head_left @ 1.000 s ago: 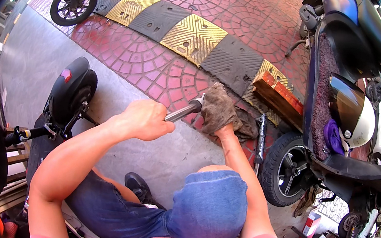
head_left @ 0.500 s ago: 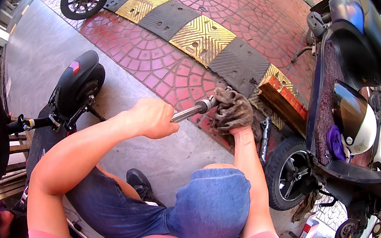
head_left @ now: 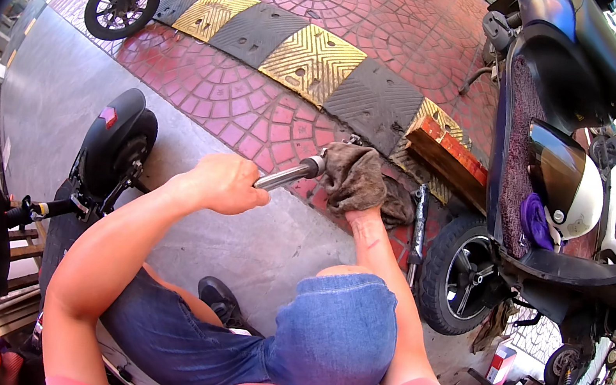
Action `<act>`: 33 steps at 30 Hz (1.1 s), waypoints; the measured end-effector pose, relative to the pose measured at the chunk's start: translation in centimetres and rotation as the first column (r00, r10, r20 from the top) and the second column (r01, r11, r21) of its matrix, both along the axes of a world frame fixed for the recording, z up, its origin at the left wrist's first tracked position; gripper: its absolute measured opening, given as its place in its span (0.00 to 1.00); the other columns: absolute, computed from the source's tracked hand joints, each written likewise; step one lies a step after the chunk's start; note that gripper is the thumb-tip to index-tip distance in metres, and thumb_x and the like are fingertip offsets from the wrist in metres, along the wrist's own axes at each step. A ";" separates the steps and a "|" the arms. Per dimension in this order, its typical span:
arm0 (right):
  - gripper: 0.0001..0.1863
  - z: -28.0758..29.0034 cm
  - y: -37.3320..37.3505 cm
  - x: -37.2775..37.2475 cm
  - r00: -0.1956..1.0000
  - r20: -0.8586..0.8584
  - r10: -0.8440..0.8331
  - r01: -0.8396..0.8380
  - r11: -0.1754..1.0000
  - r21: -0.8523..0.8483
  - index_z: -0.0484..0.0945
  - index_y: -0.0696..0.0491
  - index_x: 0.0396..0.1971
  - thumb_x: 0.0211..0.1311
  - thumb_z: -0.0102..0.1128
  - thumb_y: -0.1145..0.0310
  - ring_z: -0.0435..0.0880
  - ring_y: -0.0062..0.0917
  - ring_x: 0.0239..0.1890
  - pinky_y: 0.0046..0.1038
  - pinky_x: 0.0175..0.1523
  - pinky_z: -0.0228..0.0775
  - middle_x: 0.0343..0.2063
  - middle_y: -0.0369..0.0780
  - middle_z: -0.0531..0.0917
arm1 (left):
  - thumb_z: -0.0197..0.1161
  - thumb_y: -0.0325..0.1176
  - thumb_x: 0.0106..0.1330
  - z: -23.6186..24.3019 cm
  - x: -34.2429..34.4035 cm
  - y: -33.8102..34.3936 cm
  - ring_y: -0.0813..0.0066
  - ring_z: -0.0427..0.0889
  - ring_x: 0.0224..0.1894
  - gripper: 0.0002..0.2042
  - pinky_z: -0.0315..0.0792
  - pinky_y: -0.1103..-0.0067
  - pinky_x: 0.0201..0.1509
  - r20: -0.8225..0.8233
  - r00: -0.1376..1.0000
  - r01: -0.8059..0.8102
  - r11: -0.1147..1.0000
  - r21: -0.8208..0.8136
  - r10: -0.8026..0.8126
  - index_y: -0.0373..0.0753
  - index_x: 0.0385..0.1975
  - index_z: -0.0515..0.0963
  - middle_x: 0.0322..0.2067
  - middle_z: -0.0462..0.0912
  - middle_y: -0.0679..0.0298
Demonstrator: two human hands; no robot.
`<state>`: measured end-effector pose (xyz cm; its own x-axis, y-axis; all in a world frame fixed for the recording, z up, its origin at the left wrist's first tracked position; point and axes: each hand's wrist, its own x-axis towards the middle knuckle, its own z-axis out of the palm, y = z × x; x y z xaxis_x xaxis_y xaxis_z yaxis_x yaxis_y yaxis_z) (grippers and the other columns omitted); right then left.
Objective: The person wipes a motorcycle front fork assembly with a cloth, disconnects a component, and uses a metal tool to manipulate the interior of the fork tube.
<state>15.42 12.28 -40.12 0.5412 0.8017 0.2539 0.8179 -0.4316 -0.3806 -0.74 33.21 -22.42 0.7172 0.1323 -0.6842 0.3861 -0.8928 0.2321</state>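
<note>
My left hand (head_left: 226, 185) is closed around a shiny metal cylinder (head_left: 284, 176) that slants up to the right, with a wider fitting at its far end. My right hand (head_left: 357, 207) grips a dirty brown rag (head_left: 350, 175) against that far end; its fingers are mostly hidden in the cloth. Just right of the rag, a second long metal tube (head_left: 419, 224), partly dark, stands beside a scooter's rear or front wheel (head_left: 460, 275). More bunched cloth lies behind my right wrist, over the red paving.
A scooter (head_left: 578, 65) with a helmet (head_left: 566, 178) fills the right. An orange wooden beam (head_left: 447, 157) lies by a yellow-black ramp strip (head_left: 310, 63). A small black scooter (head_left: 106, 140) is at left, another wheel (head_left: 120, 6) behind. My denim-clad knee (head_left: 332, 330) is below my hands.
The rag has changed shape around the cylinder's end as my right hand shifted slightly. My left hand keeps its hold. The whole view jogged a little right, then back left.
</note>
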 end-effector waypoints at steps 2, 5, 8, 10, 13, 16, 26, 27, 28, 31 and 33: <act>0.13 4.1 -0.6 0.0 0.975 0.220 -0.029 0.067 0.984 -0.167 0.85 0.49 0.38 0.54 0.69 0.61 0.83 0.38 0.46 0.39 0.52 0.73 0.40 0.41 0.86 | 0.59 0.50 0.67 0.7 0.4 -0.7 0.45 0.86 0.36 0.21 0.78 0.56 0.45 0.007 1.000 0.022 0.999 0.024 -0.022 0.35 0.30 0.85 0.27 0.86 0.47; 0.12 2.4 -1.2 -0.6 0.976 0.122 -0.180 0.155 0.970 0.187 0.84 0.49 0.35 0.53 0.69 0.61 0.82 0.42 0.47 0.41 0.52 0.73 0.40 0.44 0.84 | 0.59 0.48 0.66 0.8 0.7 -1.8 0.44 0.87 0.35 0.20 0.79 0.56 0.43 0.090 0.991 0.086 0.991 0.099 -0.095 0.35 0.28 0.85 0.27 0.86 0.47; 0.12 4.6 -0.6 -1.0 0.974 0.173 -0.147 0.092 0.952 0.293 0.81 0.50 0.37 0.57 0.68 0.61 0.81 0.46 0.47 0.43 0.53 0.72 0.42 0.46 0.82 | 0.59 0.47 0.66 1.4 0.7 -2.9 0.44 0.88 0.34 0.20 0.80 0.56 0.43 0.128 0.977 0.149 0.974 0.173 -0.172 0.35 0.27 0.86 0.26 0.86 0.46; 0.12 4.0 -0.7 -0.8 0.987 0.145 -0.074 0.018 0.935 0.355 0.79 0.52 0.40 0.59 0.67 0.64 0.81 0.47 0.47 0.45 0.53 0.73 0.43 0.47 0.81 | 0.59 0.47 0.66 2.0 1.0 -3.8 0.44 0.88 0.33 0.20 0.80 0.56 0.43 0.157 0.967 0.169 0.967 0.190 -0.200 0.35 0.26 0.86 0.25 0.86 0.46; 0.13 4.1 -1.7 -0.6 0.991 0.120 -0.058 0.020 0.954 0.298 0.78 0.53 0.43 0.59 0.67 0.68 0.81 0.47 0.47 0.45 0.53 0.75 0.45 0.48 0.80 | 0.59 0.48 0.67 2.1 1.5 -5.0 0.44 0.88 0.34 0.21 0.80 0.55 0.43 0.163 0.963 0.184 0.966 0.180 -0.214 0.34 0.27 0.86 0.25 0.86 0.45; 0.19 4.5 -4.7 -0.2 0.940 -0.294 -0.174 0.267 0.911 0.315 0.78 0.53 0.53 0.67 0.67 0.61 0.85 0.38 0.55 0.38 0.59 0.77 0.51 0.44 0.85 | 0.59 0.50 0.68 2.3 1.8 -3.8 0.44 0.88 0.35 0.22 0.80 0.55 0.44 0.146 0.982 0.101 0.988 0.115 -0.117 0.34 0.28 0.86 0.26 0.86 0.45; 0.21 -5.6 -10.4 4.4 0.585 -0.795 -0.159 0.718 0.558 0.416 0.77 0.51 0.63 0.80 0.53 0.54 0.81 0.38 0.64 0.43 0.74 0.71 0.60 0.41 0.83 | 0.59 0.53 0.69 0.7 1.0 -1.5 0.42 0.86 0.34 0.24 0.78 0.55 0.44 0.041 0.995 0.089 0.994 0.067 -0.092 0.35 0.28 0.85 0.26 0.85 0.46; 0.21 -4.0 -7.2 3.2 0.772 -0.554 -0.311 0.540 0.782 0.313 0.77 0.52 0.62 0.78 0.55 0.58 0.80 0.40 0.64 0.42 0.75 0.68 0.60 0.42 0.83 | 0.59 0.53 0.69 0.7 0.6 -1.4 0.42 0.86 0.34 0.23 0.78 0.55 0.43 0.049 0.993 0.106 0.990 0.096 -0.111 0.35 0.27 0.85 0.25 0.85 0.46; 0.20 -2.0 -4.4 2.0 0.910 -0.201 -0.363 0.398 0.900 0.177 0.77 0.54 0.61 0.75 0.56 0.61 0.79 0.41 0.64 0.42 0.76 0.66 0.59 0.44 0.82 | 0.59 0.52 0.69 0.7 0.3 -1.6 0.42 0.86 0.33 0.23 0.78 0.54 0.42 0.059 0.989 0.124 0.985 0.121 -0.132 0.36 0.27 0.85 0.25 0.85 0.47; 0.28 -0.9 0.3 0.2 0.993 0.108 -0.052 0.021 0.962 0.271 0.77 0.56 0.63 0.60 0.62 0.72 0.77 0.45 0.67 0.40 0.74 0.66 0.62 0.49 0.80 | 0.60 0.51 0.68 1.1 0.8 -2.3 0.43 0.86 0.32 0.22 0.78 0.54 0.40 0.116 0.976 0.166 0.976 0.140 -0.183 0.36 0.26 0.84 0.24 0.85 0.47; 0.33 -1.8 -0.1 -0.5 0.992 -0.123 0.001 0.028 0.972 0.233 0.75 0.55 0.66 0.56 0.64 0.73 0.75 0.47 0.69 0.41 0.75 0.66 0.64 0.51 0.78 | 0.62 0.49 0.67 0.9 0.5 -2.5 0.43 0.86 0.30 0.21 0.79 0.54 0.39 0.143 0.966 0.191 0.968 0.162 -0.215 0.35 0.25 0.84 0.23 0.84 0.47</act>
